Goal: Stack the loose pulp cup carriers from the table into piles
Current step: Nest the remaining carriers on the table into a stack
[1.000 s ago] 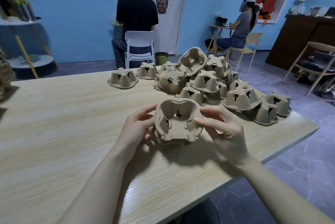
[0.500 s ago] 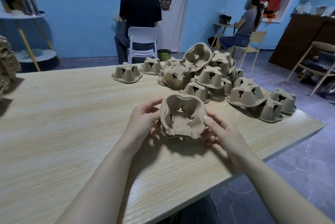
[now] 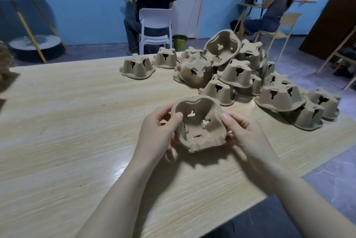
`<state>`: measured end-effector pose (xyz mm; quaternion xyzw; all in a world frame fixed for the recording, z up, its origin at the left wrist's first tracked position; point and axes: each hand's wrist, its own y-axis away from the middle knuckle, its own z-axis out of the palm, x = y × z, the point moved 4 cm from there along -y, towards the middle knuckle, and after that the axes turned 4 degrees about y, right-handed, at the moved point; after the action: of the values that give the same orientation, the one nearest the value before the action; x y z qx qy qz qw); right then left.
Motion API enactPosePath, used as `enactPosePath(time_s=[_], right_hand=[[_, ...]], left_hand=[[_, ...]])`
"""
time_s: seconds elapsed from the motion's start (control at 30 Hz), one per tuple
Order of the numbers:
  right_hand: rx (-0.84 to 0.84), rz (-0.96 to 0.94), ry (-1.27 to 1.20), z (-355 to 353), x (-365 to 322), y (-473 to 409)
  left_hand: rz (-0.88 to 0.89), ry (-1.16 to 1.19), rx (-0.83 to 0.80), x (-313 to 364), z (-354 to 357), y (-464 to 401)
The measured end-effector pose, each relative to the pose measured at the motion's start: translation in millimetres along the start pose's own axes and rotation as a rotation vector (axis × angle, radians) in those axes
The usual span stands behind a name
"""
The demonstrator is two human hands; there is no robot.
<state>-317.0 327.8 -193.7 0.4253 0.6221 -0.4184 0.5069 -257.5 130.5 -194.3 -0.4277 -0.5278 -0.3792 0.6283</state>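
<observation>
Both hands, left hand (image 3: 154,133) and right hand (image 3: 248,137), are now gripping the carrier (image 3: 200,124) again, tilting it mouth-up, probably readying it for stacking.

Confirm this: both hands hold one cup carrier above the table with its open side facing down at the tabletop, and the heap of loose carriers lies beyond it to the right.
Not quite. The head view shows the cup carrier held by the left hand and right hand with its open side facing up toward the camera, not down. The heap of loose carriers does lie beyond it to the right on the table.

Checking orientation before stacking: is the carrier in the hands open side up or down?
Up, tilted toward the camera: the held carrier shows its hollow inside, gripped by left hand and right hand.
</observation>
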Motion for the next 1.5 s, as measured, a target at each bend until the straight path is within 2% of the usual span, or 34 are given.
enactPosePath(time_s=[0.13, 0.3, 0.5, 0.7, 0.93, 1.1, 1.23, 1.3, 1.4, 1.5], right_hand=[[0.023, 0.03, 0.102, -3.5, 0.7, -9.9], [0.013, 0.122, 0.109, -12.5, -8.1, -12.9], [0.098, 0.222, 0.217, -44.6, -16.4, -10.7], [0.132, 0.34, 0.297, -98.3, -26.4, -18.1], [0.306, 0.229, 0.523, -181.6, -60.6, -50.2], [0.209, 0.227, 0.709, -206.1, -54.2, -89.5], [0.022, 0.317, 0.974, -204.4, -37.3, -121.2], [-0.051, 0.383, 0.982, -201.9, -32.8, -129.9], [-0.056, 0.39, 0.885, -201.4, -36.2, -137.2], [-0.054, 0.374, 0.916, -199.2, -39.6, -140.3]], left_hand=[[-0.095, 0.088, 0.05, -0.9, 1.9, -2.2], [-0.223, 0.071, 0.078, 3.2, 18.1, -12.1], [-0.385, 0.074, 0.055, 7.5, 57.9, -16.2], [-0.468, 0.052, -0.02, 20.6, 105.7, -25.4], [-0.561, -0.053, 0.005, 9.0, 131.9, -28.7], [-0.562, -0.019, 0.086, 5.4, 138.6, -25.1], [-0.542, -0.024, 0.085, 2.9, 145.2, -25.3], [-0.536, -0.034, 0.069, 2.0, 147.9, -26.6], [-0.545, -0.033, 0.047, -0.8, 148.5, -30.1], [-0.542, -0.037, 0.024, -1.4, 148.3, -33.1]])
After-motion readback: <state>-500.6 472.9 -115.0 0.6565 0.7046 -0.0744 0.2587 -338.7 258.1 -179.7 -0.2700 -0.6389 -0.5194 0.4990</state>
